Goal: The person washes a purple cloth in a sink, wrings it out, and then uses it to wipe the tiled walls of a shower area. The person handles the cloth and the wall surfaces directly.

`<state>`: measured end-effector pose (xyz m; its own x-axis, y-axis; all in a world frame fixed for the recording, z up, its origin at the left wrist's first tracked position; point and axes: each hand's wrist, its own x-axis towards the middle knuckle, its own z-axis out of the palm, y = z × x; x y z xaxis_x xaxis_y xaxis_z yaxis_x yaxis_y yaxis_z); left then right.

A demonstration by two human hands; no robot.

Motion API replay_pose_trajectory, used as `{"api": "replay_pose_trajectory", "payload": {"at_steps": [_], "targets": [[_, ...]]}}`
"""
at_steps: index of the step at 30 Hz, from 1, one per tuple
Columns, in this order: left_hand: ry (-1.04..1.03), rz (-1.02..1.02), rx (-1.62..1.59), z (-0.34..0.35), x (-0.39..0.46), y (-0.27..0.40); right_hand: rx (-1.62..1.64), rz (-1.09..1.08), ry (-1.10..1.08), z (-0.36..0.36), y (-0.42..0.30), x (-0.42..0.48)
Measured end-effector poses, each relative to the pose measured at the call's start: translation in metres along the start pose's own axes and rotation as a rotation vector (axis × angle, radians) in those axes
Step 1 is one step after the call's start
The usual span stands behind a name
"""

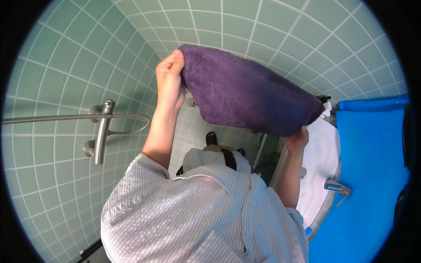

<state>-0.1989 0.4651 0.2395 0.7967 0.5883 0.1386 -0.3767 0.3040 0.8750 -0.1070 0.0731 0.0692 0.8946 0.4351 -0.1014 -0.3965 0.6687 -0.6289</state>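
Observation:
A purple cloth, plush like a towel or small mat (243, 88), is stretched between my two hands in front of the tiled wall. My left hand (171, 74) pinches its upper left corner between thumb and fingers. My right hand (297, 140) grips its lower right edge, beside the white washbasin (317, 171); part of that hand's grip is hidden by the cloth. A darker, bluish patch shows on the cloth's right half. Below the cloth are the tiled floor and a foot in a black sandal (211, 138).
A metal shower mixer (104, 131) with its hose (59, 117) is on the left wall. A chrome basin tap (338, 187) stands at the right, by a large blue sheet (368, 157). White and black items (326, 107) sit behind the basin. A floor drain (191, 102) lies below.

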Motion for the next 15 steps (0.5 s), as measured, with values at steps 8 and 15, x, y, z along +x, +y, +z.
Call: {"api": "replay_pose_trajectory", "payload": {"at_steps": [8, 15], "targets": [[0.13, 0.013, 0.007, -0.054, 0.015, -0.028, -0.173, -0.24, 0.17, 0.041, -0.029, -0.004], [-0.204, -0.023, 0.7, -0.097, 0.019, -0.067, 0.131, -0.214, -0.203, 0.049, -0.042, 0.001]]}}
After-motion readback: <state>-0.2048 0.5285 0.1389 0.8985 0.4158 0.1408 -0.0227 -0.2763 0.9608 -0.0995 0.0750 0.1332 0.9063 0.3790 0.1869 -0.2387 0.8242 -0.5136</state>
